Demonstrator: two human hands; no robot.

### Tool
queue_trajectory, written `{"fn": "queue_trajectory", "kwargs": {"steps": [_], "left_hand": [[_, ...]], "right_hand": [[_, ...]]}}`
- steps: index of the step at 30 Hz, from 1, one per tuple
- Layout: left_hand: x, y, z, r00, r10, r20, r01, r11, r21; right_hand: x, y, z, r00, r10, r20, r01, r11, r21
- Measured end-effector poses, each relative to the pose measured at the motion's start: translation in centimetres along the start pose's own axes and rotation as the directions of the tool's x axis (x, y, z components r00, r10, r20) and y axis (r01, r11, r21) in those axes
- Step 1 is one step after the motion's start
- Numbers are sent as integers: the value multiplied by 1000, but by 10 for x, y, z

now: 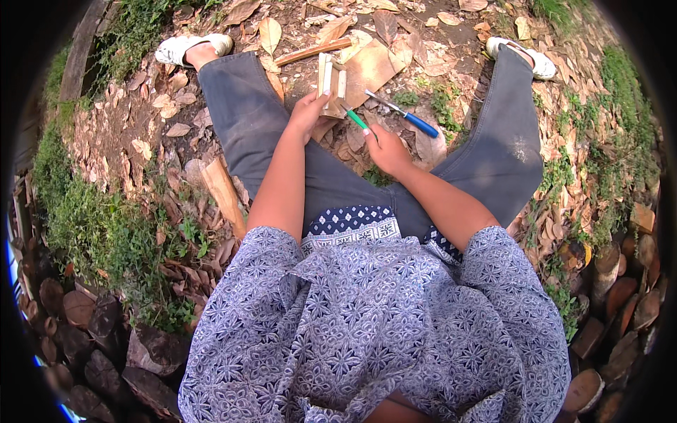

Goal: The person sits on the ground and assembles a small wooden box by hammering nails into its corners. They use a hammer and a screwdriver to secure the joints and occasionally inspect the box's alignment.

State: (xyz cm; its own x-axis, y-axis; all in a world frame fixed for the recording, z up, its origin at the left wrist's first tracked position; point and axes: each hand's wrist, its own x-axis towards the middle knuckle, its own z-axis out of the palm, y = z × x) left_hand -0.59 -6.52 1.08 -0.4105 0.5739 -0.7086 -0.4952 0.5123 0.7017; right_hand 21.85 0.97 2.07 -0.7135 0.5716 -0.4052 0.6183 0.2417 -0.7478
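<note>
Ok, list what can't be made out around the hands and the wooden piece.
Head view only:
- Tip of the green-handled tool: too small, lost against the wooden piece.
- Left hand fingertips: hidden behind the piece.
- Right hand grip: palm faces away.
- Blue-handled tool: kind unclear, too small.

Single view only, head camera, worn high, looking steeply down over person's own patterned shirt (367, 331). Lens fisheye: dark rim all round, edges bending. Forearms enter from 6 o'clock, reach toward 12. Left hand (307, 113) and right hand (386, 149) sit above centre, near to lens. Legs splay to 11 and 1 o'clock, sandalled feet at top edge. Leaf-strewn ground (141, 120) fills upper half; stacked logs (106, 331) crowd 8 and 4 o'clock. No second view, so no overlap.
</note>
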Motion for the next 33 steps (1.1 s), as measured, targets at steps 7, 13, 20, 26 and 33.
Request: {"fn": "queue_trajectory", "kwargs": {"steps": [7,13,20,26,33], "left_hand": [[-8,8,6,998,-36,-60,40,997,60],[-8,12,5,1000,-30,-8,26,960,-280],[-3,10,8,992,-30,119,78,904,-421],[-3,10,-16,982,92,163,38,754,-656],[-9,23,-10,995,101,18,-55,678,-733]], "right_hand": [[10,24,4,998,57,19,-58,993,101],[31,17,-21,980,201,-6,-159,794,587],[29,13,-36,950,311,37,-238,640,731],[19,-38,-60,989,147,-32,-73,656,751],[-7,-62,-51,959,-163,-231,261,825,501]]}}
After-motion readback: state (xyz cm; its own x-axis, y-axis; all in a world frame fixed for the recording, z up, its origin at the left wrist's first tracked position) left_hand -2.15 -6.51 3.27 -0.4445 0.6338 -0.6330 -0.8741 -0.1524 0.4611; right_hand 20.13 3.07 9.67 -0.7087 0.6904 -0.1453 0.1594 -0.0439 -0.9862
